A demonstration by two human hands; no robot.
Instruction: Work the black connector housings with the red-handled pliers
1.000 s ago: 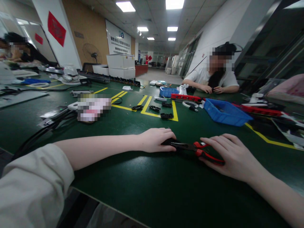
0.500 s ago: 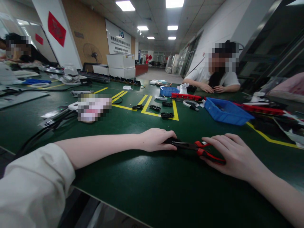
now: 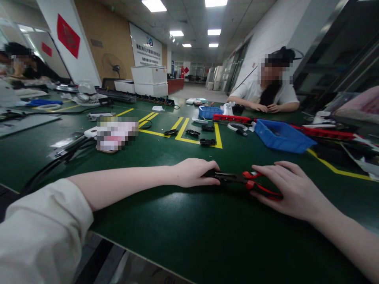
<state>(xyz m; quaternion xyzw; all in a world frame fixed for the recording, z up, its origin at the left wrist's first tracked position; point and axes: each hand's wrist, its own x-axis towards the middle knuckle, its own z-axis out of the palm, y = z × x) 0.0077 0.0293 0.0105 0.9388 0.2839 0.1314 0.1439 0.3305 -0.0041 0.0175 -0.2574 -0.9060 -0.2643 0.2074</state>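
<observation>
Right grip [image 3: 293, 191] loosely round red-handled pliers [image 3: 252, 185], left grip [image 3: 193, 172] closed on black part [image 3: 210, 173]

- Clothed on the left arm in a loose, pale beige-grey cloth sleeve [image 3: 44, 225], softly creased with broad folds
- Finished in a bunched, rounded cuff edge [image 3: 86, 197]
- Bare below, along the left forearm [image 3: 127, 178] to the left hand [image 3: 194, 172]
- Dotted with a tiny dark spot [image 3: 178, 175] just short of that hand
- Bare too along the right forearm [image 3: 343, 232] and right hand [image 3: 299, 193]
</observation>
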